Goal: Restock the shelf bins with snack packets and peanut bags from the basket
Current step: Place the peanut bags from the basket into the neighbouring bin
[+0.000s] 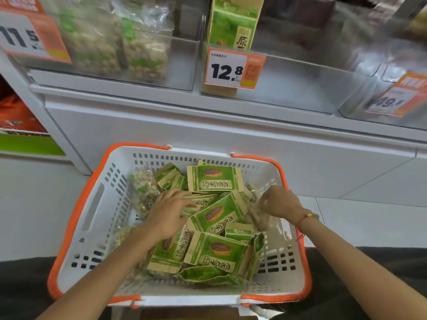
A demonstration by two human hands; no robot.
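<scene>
Basket (99, 204) full of green snack packets (215, 179)

White shelf (143, 101) carried clear bins (288, 88) w/ orange price tags: left bin held peanut bags (143, 54), middle one a single upright green packet (233, 26). White-orange basket (97, 204) sat below, approx. centred.

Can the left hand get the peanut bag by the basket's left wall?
Probably yes. The left hand lies on the green packets just beside the peanut bag, which sits on top against the basket wall with nothing over it. A short sideways move should do.
</scene>
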